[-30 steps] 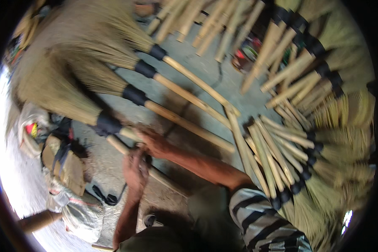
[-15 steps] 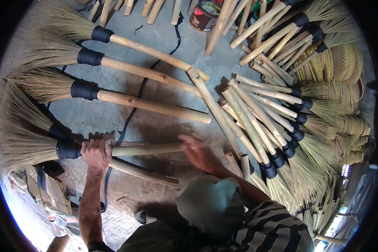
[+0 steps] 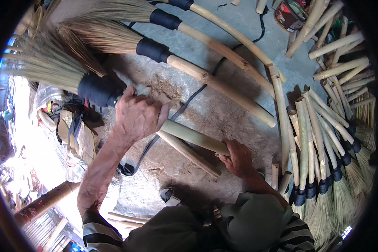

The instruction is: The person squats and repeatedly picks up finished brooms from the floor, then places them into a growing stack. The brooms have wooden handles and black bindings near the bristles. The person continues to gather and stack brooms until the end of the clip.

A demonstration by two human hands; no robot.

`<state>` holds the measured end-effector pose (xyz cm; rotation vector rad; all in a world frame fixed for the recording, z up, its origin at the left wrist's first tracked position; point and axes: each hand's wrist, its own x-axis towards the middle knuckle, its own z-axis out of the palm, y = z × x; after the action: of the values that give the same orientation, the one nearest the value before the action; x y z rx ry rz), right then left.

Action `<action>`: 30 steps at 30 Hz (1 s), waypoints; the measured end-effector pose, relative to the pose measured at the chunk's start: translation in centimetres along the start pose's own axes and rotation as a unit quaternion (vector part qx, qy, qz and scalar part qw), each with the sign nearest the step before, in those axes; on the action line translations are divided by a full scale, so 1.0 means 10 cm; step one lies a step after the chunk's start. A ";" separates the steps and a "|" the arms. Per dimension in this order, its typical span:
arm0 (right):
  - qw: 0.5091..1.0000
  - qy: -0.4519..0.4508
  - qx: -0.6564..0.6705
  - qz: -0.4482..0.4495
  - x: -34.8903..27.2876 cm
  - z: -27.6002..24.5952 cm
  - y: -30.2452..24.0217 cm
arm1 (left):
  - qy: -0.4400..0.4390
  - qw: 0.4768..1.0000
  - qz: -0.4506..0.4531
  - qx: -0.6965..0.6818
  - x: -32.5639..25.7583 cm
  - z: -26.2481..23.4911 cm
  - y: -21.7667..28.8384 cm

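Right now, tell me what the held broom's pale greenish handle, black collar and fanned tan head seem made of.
Pale greenish round handle: probably bamboo, by its smooth, slightly shiny skin.
Thick black collar: perhaps rubber or tape, dull and snugly fitted; blur leaves that open.
Fanned tan head: apparently dried grass, matte, in thin strands.

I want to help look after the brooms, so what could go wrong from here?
The pale round wooden handle in the bare left hand and bare right hand might knock the thin tan wooden handle lying just below it.

The long flat black cord passes beneath the held handle, so it could snag something.
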<state>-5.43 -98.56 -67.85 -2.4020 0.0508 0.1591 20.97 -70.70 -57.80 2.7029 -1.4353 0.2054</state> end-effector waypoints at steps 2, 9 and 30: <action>1.000 0.000 0.023 0.005 0.02 0.06 0.00 | 0.009 1.000 0.012 0.017 0.12 -0.09 -0.03; 0.996 -0.091 0.003 0.014 0.18 0.40 -0.12 | 0.041 0.998 -0.036 0.021 0.03 0.69 -0.26; 0.994 -0.029 0.096 -0.031 -0.16 0.28 0.02 | 0.037 0.984 -0.155 -0.082 -0.95 1.59 -0.35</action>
<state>-7.28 -96.82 -69.86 -2.2022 -0.0339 0.1854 19.95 -63.02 -74.99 2.7023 -0.9502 0.1574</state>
